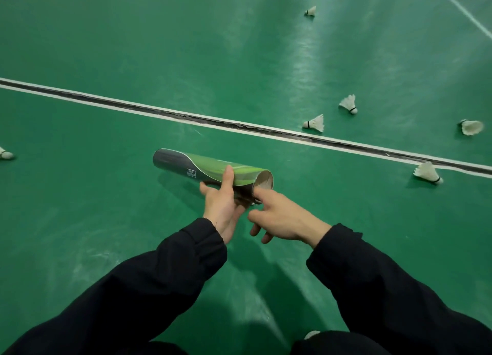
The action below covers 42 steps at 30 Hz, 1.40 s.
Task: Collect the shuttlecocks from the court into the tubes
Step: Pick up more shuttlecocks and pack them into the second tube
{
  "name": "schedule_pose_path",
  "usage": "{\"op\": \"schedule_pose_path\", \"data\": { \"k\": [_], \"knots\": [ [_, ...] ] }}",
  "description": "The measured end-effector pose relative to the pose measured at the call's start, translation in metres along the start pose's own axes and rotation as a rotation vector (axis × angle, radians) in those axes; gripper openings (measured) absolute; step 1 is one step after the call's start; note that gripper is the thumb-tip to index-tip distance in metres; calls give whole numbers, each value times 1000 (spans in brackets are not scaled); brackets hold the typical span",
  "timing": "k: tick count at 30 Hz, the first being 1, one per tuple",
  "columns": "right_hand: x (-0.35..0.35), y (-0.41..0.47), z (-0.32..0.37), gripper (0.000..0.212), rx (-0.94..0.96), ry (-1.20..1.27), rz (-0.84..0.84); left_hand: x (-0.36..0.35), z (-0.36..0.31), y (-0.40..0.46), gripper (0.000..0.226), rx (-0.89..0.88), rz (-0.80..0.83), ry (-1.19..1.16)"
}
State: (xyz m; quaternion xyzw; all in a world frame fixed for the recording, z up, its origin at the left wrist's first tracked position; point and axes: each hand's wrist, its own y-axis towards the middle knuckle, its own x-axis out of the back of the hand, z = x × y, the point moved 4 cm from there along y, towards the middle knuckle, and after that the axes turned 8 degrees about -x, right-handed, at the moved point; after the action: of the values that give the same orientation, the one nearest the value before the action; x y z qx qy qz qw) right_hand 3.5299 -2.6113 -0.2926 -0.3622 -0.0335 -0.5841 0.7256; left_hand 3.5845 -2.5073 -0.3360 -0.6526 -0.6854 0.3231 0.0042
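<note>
Far-left shuttlecock: a white feathered shuttlecock [5, 154] lies on its side at the left edge of the green court floor [106, 48], near side of the line, partly cut off by the frame
Court line: a white-edged dark seam line [186, 118] runs across the floor from far left down to the right
Tube: a grey and green cardboard shuttlecock tube [207, 166] is held level above the floor, just near of the line, closed end to the left, open mouth to the right
Tube contents: the pale inside wall shows at the mouth [265, 181]; whether anything sits deeper inside cannot be told
Left hand: the left hand [222, 202] grasps the tube from below, thumb laid over the top of the green part, fingers curled under it
Right hand: the right hand [279, 217] is at the tube's mouth, index finger pointed to the rim and touching it, other fingers loosely curled, gripping nothing
Sleeves: both arms wear dark sleeves [159, 282]
Middle shuttlecocks: two white shuttlecocks [315, 123] [348, 104] lie beyond the line, near each other but apart
Distant shuttlecock: a small one [311, 10] lies far off, near the top
Right shuttlecocks: one [471, 127] lies beyond the line with its open skirt facing the camera; another [427, 172] lies on the near side, just beside the line
</note>
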Motion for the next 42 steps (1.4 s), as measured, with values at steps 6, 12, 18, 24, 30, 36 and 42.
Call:
{"op": "schedule_pose_path", "data": {
  "k": [6, 12, 18, 24, 30, 36, 42],
  "knots": [
    [-3, 14, 8, 29, -149, 427, 229, 11, 13, 11, 90, 5, -23, 69],
    [12, 38, -11, 18, 4, 769, -174, 46, -20, 46, 87, -83, -143, -95],
    [3, 121, -70, 31, -291, 446, -339, 73, -28, 68, 94, -91, -173, 16],
    [-23, 182, -83, 61, -43, -456, -294, 76, -22, 82, 86, -64, -169, 103],
    [-37, 194, -97, 46, 92, -904, -353, 89, -7, 84, 82, -4, -206, 99],
    [4, 131, -86, 23, 17, 84, -681, 79, -1, 83, 83, 13, -187, 72],
    [8, 35, -43, 12, 327, 359, -760, 41, -4, 73, 79, 8, -77, 16]
  ]
}}
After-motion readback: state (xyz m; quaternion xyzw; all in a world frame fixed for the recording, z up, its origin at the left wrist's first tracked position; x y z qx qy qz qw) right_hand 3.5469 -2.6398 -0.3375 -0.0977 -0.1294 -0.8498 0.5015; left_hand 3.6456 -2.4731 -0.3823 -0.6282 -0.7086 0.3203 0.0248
